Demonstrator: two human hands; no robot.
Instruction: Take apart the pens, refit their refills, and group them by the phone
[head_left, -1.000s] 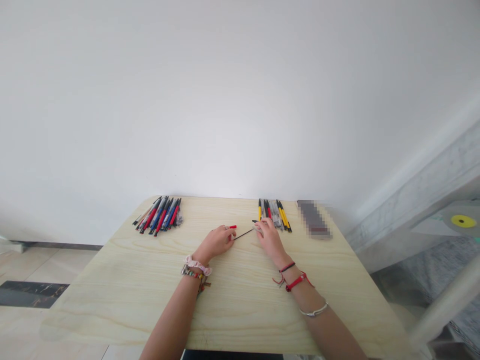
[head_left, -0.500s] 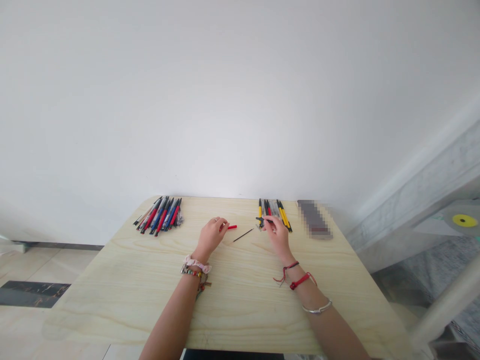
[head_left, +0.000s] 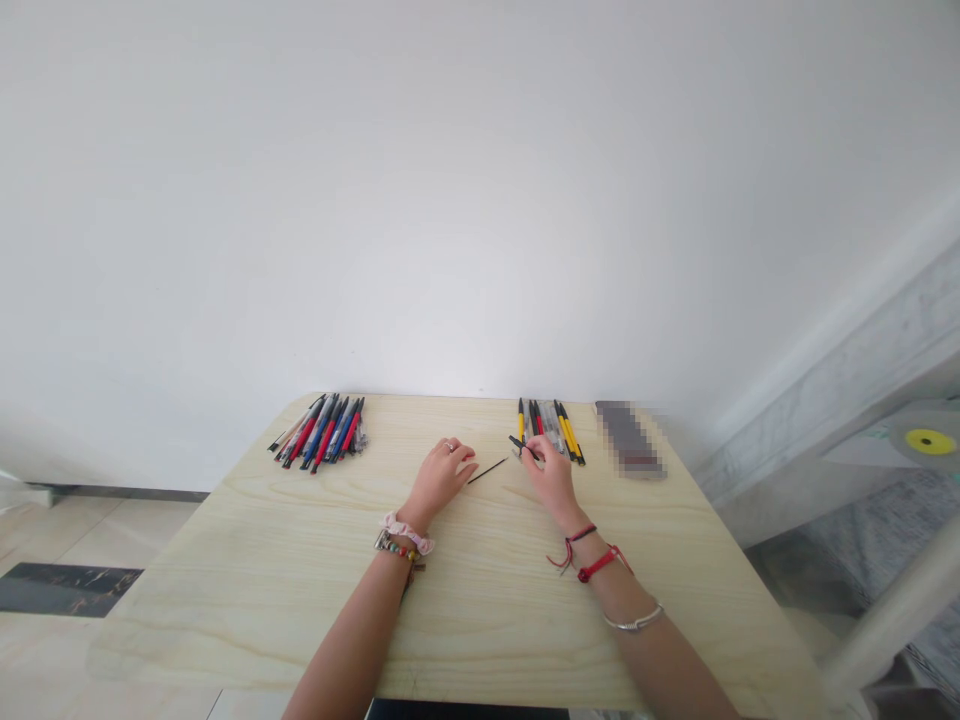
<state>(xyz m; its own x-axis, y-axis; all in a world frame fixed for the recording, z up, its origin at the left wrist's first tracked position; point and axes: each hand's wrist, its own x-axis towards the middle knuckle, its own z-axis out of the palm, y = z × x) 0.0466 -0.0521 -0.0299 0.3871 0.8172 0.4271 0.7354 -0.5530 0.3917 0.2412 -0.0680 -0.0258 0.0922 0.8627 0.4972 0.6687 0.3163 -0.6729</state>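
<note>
On the counter (head_left: 480,610), a pile of pens (head_left: 322,432) lies at ten o'clock near the far edge and a row of pens (head_left: 559,425) at one o'clock, with a flat object (head_left: 628,438) just right of the row. A thin rod (head_left: 487,470) lies at twelve o'clock between the left hand (head_left: 442,478), at its left, and the right hand (head_left: 553,478), just before the row.

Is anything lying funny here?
Yes. A thin black stick lies alone, slanted, between the left hand and the right hand holding a pen, away from the left pile and right pile.
</note>
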